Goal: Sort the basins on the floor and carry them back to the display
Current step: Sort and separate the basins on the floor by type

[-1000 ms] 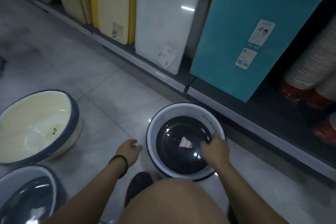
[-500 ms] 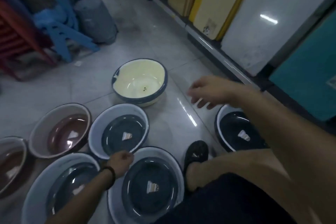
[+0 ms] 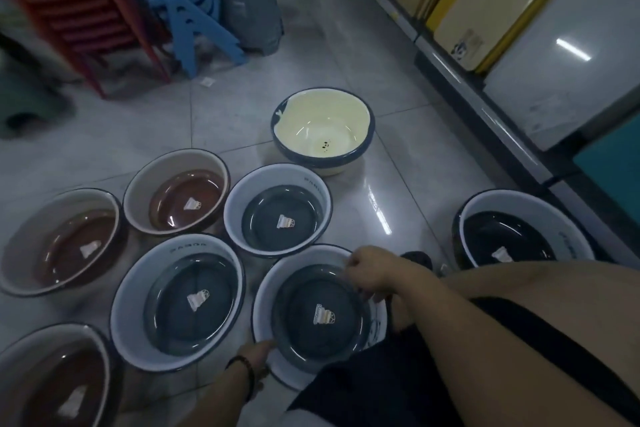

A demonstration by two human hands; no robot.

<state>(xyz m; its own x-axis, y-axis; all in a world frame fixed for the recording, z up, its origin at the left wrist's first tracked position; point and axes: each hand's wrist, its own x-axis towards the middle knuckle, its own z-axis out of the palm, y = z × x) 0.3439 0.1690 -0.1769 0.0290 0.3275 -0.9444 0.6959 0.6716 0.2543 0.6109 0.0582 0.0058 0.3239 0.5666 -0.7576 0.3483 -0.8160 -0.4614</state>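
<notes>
Tiled shop floor (image 3: 381, 97); left hand (image 3: 254, 355), right hand (image 3: 369, 274) grip blue basin (image 3: 265, 302) rim; centre sticker (image 3: 323, 314) print unreadable.

Dark lettering on the wall of the white-rimmed basin (image 3: 133, 305), too blurred to read, sticker (image 3: 198, 300) inside it illegible

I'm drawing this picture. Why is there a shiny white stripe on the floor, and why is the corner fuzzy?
Head view: the stripe on the floor is glare, likely a lamp's reflection, like the glint on the white board; the red stools top-left look blurred.
</notes>
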